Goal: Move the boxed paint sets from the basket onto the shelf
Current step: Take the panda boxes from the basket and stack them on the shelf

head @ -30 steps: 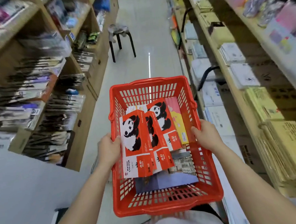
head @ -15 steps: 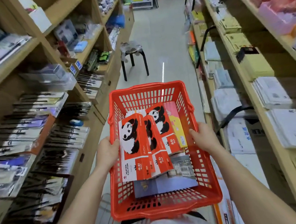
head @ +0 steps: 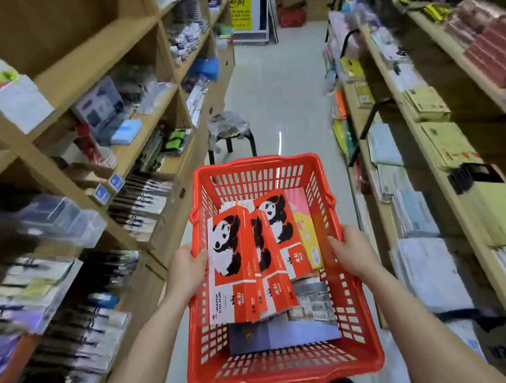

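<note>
I carry a red plastic basket [head: 283, 367] in front of me in a shop aisle. My left hand [head: 187, 272] grips its left rim and my right hand [head: 352, 255] grips its right rim. Inside lie three red-and-white boxed paint sets with a panda print [head: 235, 260], fanned over each other. Beside them sit a pink-and-yellow box [head: 305, 226] and flat blue-grey packs [head: 281, 334] underneath. Wooden shelves [head: 95, 53] with brushes and boxed goods run along my left.
A black stool [head: 230, 133] with a plastic-wrapped seat stands in the aisle just beyond the basket. Shelves [head: 439, 162] of paper pads line the right side. A yellow sign [head: 240, 11] and stacked goods close the aisle's far end. The pale floor [head: 280, 80] runs ahead.
The view has lifted and moved forward along the aisle; the stool is closer to the basket. Both hands keep the same hold on the basket rims.
</note>
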`<state>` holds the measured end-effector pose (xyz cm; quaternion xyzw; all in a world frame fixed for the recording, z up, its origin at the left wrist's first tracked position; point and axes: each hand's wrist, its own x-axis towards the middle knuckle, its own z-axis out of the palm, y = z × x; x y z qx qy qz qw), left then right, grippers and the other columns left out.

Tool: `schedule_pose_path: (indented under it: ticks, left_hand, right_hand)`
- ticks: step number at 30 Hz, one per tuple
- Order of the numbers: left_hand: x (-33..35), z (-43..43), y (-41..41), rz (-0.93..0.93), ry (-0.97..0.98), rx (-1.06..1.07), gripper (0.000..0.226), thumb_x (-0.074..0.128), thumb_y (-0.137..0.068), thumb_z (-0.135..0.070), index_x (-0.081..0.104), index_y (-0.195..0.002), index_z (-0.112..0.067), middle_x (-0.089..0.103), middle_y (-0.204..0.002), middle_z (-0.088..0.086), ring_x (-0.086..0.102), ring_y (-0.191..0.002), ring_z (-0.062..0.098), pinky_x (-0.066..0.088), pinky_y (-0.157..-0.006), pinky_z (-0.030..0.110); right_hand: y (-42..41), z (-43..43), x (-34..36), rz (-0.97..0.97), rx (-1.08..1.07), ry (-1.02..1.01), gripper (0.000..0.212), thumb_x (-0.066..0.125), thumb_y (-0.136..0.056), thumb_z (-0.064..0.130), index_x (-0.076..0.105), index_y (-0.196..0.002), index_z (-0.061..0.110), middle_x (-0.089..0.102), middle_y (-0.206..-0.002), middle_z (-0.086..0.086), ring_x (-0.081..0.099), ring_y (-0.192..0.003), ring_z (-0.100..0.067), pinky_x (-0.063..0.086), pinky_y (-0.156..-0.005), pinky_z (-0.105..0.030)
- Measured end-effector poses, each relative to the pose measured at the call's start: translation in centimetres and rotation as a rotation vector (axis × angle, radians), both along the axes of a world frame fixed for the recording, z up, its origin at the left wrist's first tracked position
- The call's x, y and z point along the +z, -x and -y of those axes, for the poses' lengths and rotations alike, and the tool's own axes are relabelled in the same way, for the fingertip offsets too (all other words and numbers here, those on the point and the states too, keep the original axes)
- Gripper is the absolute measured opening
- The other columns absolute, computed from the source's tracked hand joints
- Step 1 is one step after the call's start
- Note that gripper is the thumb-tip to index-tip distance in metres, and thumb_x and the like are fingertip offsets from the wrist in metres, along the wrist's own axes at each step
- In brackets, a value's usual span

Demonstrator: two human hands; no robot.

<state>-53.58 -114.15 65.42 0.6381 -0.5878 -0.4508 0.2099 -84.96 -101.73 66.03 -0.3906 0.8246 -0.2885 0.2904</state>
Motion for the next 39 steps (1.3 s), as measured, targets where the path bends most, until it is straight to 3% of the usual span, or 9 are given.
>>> schedule_pose_path:
  ticks: [4, 8, 12, 18, 23, 29, 32, 36, 39]
  left_hand:
    - [1.4, 10.3, 4.4, 0.036, 0.027, -0.023, 0.017, 0.055, -0.100, -0.033, 0.062, -0.087, -0.024, 0.077, -0.072, 0.000, 0.075, -0.057, 0.017, 0.063, -0.062, 0.046]
    - [2.0, 20.0, 9.3, 0.025, -0.003, -0.026, 0.017, 0.055, -0.101, -0.030, 0.064, -0.089, -0.021, 0.077, -0.067, 0.000, 0.074, -0.054, 0.018, 0.060, -0.053, 0.036]
    - [1.0, 29.8, 14.2, 0.045, -0.008, 0.009, 0.015, 0.055, -0.101, -0.026, 0.064, -0.091, -0.019, 0.074, -0.060, -0.002, 0.072, -0.050, 0.016, 0.052, -0.042, 0.024]
    - [-0.5, 43.7, 21.3, 0.140, 0.018, 0.056, 0.017, 0.058, -0.099, -0.031, 0.069, -0.092, -0.018, 0.074, -0.060, -0.003, 0.071, -0.049, 0.012, 0.054, -0.048, 0.028]
    - [-0.8, 54.6, 25.5, 0.120, -0.014, 0.102, 0.016, 0.057, -0.098, -0.034, 0.065, -0.088, -0.024, 0.074, -0.061, -0.008, 0.072, -0.049, 0.016, 0.061, -0.055, 0.040]
    - [-3.6, 69.4, 28.8, 0.080, -0.050, 0.132, 0.014, 0.057, -0.099, -0.029, 0.066, -0.093, -0.020, 0.075, -0.062, -0.008, 0.073, -0.051, 0.017, 0.056, -0.045, 0.030]
    - [-5.5, 76.9, 30.1, 0.045, -0.063, 0.155, 0.012, 0.058, -0.099, -0.026, 0.066, -0.093, -0.019, 0.075, -0.062, -0.008, 0.072, -0.049, 0.017, 0.051, -0.039, 0.025]
    - [-7.3, 86.8, 31.5, 0.085, -0.091, 0.162, 0.014, 0.059, -0.096, -0.026, 0.066, -0.086, -0.021, 0.076, -0.065, -0.002, 0.071, -0.049, 0.010, 0.053, -0.049, 0.026]
    - [-8.3, 93.7, 32.8, 0.128, -0.082, 0.148, 0.016, 0.059, -0.096, -0.022, 0.065, -0.081, -0.023, 0.074, -0.069, -0.009, 0.067, -0.049, 0.000, 0.045, -0.043, 0.019]
  right_hand:
    - [4.1, 9.7, 0.9, -0.015, -0.029, -0.012, 0.015, 0.056, -0.098, 0.014, 0.069, -0.099, 0.006, 0.077, -0.094, -0.011, 0.073, -0.085, -0.028, 0.059, -0.078, -0.041]
    - [8.8, 19.3, 0.5, -0.021, -0.056, -0.022, 0.012, 0.058, -0.098, 0.013, 0.066, -0.090, 0.010, 0.075, -0.088, -0.011, 0.070, -0.078, -0.028, 0.047, -0.061, -0.030]
    - [13.6, 29.7, -1.0, 0.003, -0.024, -0.010, 0.008, 0.059, -0.097, 0.012, 0.067, -0.094, 0.012, 0.073, -0.089, -0.008, 0.068, -0.077, -0.025, 0.045, -0.062, -0.028]
    - [21.4, 45.0, -1.8, 0.020, 0.031, -0.028, 0.017, 0.061, -0.094, 0.013, 0.062, -0.081, 0.024, 0.067, -0.080, 0.000, 0.063, -0.070, -0.017, 0.040, -0.053, -0.022]
    - [26.2, 57.6, -0.7, 0.007, 0.069, -0.044, 0.015, 0.060, -0.092, 0.010, 0.062, -0.082, 0.020, 0.066, -0.081, -0.001, 0.062, -0.075, -0.022, 0.040, -0.063, -0.028]
    - [30.1, 72.8, -2.0, 0.015, 0.077, -0.071, 0.029, 0.061, -0.091, 0.012, 0.057, -0.064, 0.022, 0.065, -0.065, 0.002, 0.068, -0.071, -0.028, 0.039, -0.055, -0.028]
    - [31.1, 80.6, -3.2, 0.021, 0.080, -0.077, 0.023, 0.060, -0.091, 0.014, 0.062, -0.069, 0.019, 0.073, -0.074, -0.007, 0.073, -0.078, -0.034, 0.045, -0.059, -0.030]
    - [32.4, 90.5, -5.4, 0.009, 0.067, -0.085, 0.015, 0.059, -0.096, 0.016, 0.068, -0.084, 0.011, 0.078, -0.093, -0.019, 0.073, -0.089, -0.037, 0.052, -0.069, -0.036]
    - [33.5, 97.4, -7.3, 0.010, 0.065, -0.104, 0.017, 0.059, -0.096, 0.014, 0.072, -0.095, 0.003, 0.078, -0.093, -0.019, 0.072, -0.089, -0.036, 0.046, -0.065, -0.034]
